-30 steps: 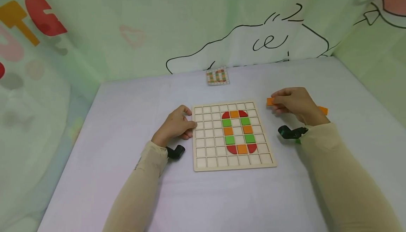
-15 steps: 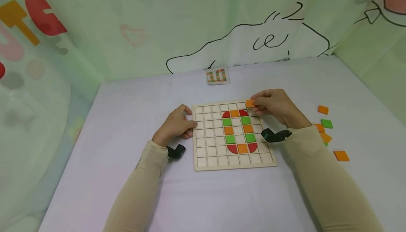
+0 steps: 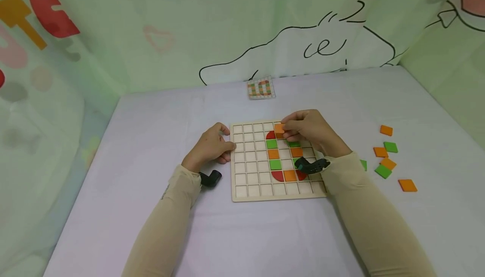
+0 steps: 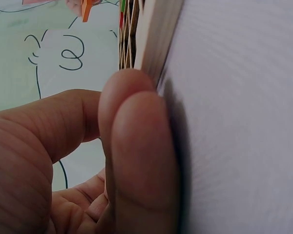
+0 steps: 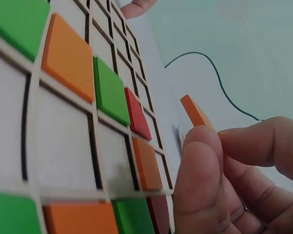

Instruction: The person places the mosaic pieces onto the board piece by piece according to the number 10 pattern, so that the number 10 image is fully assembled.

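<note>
A pale wooden grid board point(image 3: 253, 179) lies on the table, with red, orange and green tiles set in an upright oval ring on its right half. My left hand point(image 3: 208, 147) holds the board's left edge, thumb tip at the rim; the left wrist view shows fingertips point(image 4: 144, 141) against the side of the wood. Between thumb and fingers my right hand point(image 3: 308, 129) pinches an orange square tile point(image 3: 279, 129) over the ring's top. In the right wrist view this tile point(image 5: 194, 112) is tilted and raised above the board. The right hand and wrist hide the ring's right side.
Loose orange and green tiles lie to the right, among them an orange tile point(image 3: 407, 185) and a green tile point(image 3: 390, 147). A small pattern card point(image 3: 261, 88) sits at the table's back, before a printed curtain point(image 3: 163, 24). A black wrist camera point(image 3: 310, 165) overhangs the board.
My right hand has carried the orange tile leftward from right of the board to above the ring's top, uncovering the loose tiles. My left hand stays at the board's edge.
</note>
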The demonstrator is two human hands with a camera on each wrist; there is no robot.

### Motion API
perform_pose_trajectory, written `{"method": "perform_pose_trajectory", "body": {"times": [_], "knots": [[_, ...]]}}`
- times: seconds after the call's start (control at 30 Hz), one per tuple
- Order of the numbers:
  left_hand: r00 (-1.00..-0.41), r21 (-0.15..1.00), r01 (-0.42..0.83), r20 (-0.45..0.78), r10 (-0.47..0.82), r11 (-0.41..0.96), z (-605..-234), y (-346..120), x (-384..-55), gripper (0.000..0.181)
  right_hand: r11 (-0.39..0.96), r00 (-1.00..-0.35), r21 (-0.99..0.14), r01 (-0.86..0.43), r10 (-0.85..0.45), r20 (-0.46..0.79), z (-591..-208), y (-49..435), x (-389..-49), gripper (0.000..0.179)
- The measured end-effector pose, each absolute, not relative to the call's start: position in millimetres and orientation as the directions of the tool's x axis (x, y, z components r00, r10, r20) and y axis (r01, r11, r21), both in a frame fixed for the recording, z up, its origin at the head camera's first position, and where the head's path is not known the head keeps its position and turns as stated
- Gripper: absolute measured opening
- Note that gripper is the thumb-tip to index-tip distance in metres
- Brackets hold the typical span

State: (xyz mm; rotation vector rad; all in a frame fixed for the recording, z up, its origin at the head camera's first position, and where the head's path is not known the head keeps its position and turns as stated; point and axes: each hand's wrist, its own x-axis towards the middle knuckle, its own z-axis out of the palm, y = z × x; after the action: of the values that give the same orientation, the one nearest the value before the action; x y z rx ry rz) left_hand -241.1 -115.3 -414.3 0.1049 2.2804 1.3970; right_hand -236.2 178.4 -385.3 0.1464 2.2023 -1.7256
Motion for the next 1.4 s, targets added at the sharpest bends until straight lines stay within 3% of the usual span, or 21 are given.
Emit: {"method": "perform_pose_trajectory", "body": {"times": [0.87,1.4], "knots": [[-0.891,0.851,-0.170,-0.348,0.293,0.496,-414.8,-115.0,-243.0,0.041,0.248,-0.911,-0.922,0.298,-0.215,-0.353,-381.8,111.1,-251.6,0.022],[-0.889,0.855,-0.164,-0.344,0.303,0.492,-416.7,-117.5,-245.9,0.041,0.329,-0.889,-0.892,0.309,-0.234,-0.394,-386.2,82.6,-263.3,0.021]]}}
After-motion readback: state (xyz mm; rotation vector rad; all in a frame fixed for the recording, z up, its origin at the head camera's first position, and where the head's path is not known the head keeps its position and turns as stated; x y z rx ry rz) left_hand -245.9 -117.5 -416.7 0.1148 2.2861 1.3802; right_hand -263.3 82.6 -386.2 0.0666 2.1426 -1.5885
